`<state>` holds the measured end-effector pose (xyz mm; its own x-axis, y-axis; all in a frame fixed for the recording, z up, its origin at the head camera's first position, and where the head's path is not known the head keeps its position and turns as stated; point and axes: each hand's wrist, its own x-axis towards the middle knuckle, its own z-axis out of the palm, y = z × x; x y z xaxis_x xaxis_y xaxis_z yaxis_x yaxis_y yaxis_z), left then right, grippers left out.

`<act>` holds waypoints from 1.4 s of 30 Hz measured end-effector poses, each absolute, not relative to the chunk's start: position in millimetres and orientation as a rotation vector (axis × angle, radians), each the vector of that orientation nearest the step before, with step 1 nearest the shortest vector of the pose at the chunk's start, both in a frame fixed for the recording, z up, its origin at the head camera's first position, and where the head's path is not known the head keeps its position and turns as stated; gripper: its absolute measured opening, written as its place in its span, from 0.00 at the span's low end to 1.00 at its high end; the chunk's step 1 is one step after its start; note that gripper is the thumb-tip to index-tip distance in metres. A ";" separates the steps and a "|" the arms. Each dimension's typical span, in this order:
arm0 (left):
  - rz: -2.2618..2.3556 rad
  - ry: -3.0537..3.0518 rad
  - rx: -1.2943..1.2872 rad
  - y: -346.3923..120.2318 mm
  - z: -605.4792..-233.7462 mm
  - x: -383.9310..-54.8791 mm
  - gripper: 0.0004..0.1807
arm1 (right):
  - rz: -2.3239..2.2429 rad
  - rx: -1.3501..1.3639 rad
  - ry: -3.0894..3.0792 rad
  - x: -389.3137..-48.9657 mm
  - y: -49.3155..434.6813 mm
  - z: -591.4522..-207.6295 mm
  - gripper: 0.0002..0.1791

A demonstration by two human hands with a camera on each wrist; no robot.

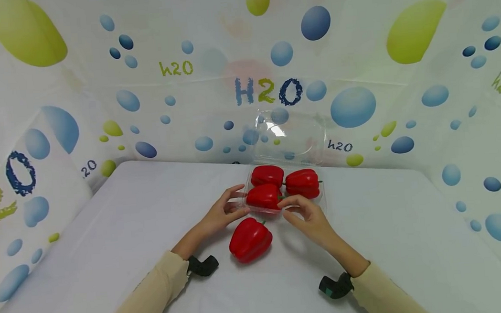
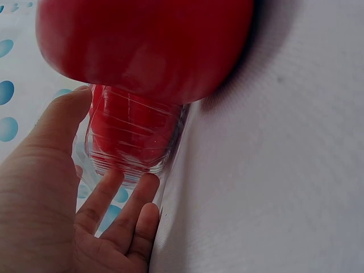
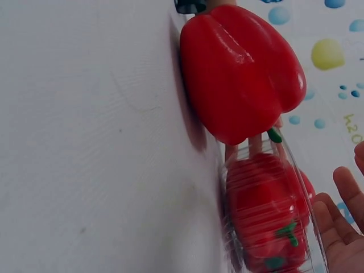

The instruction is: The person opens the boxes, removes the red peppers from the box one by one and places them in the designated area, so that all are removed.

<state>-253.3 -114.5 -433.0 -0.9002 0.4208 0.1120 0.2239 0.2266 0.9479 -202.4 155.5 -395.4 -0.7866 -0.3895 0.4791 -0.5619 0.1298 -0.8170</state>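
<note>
A clear plastic clamshell box (image 1: 264, 211) stands with its lid (image 1: 292, 135) raised at the back. Inside lie three red bell peppers, one at back left (image 1: 267, 175), one at right (image 1: 302, 183) and one at front left (image 1: 262, 197). Another red bell pepper (image 1: 250, 241) lies on the table in front of the box. At the box's left side is my left hand (image 1: 217, 217), fingers spread and fingertips at its wall. My right hand (image 1: 309, 222) hovers by the front right, loosely bent fingers near the front pepper's stem; contact is unclear.
White cloth covers the table (image 1: 150, 205). Behind it hangs a curtain (image 1: 213, 106) printed with blue and green spots and lettering. Dark wrist cameras sit at the left wrist (image 1: 203, 265) and right wrist (image 1: 336, 286), the left one close to the loose pepper.
</note>
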 end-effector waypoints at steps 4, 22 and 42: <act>1.752 2.323 0.613 -113.9 -433.4 -252.9 0.40 | 1.739 0.901 -2.284 -204.1 150.4 -393.0 0.12; 1.745 2.346 0.607 -114.8 -432.9 -253.9 0.40 | 1.777 0.702 -2.329 -213.2 146.2 -383.6 0.17; 1.749 2.341 0.638 -116.4 -434.1 -252.7 0.39 | 1.681 0.672 -2.484 -226.2 140.4 -384.2 0.22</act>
<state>-252.7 -116.4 -434.1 -0.8982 0.4197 0.1304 0.2442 0.2299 0.9421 -226.2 140.4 -384.2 -0.9023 -0.3160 0.2933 -0.3897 0.3069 -0.8683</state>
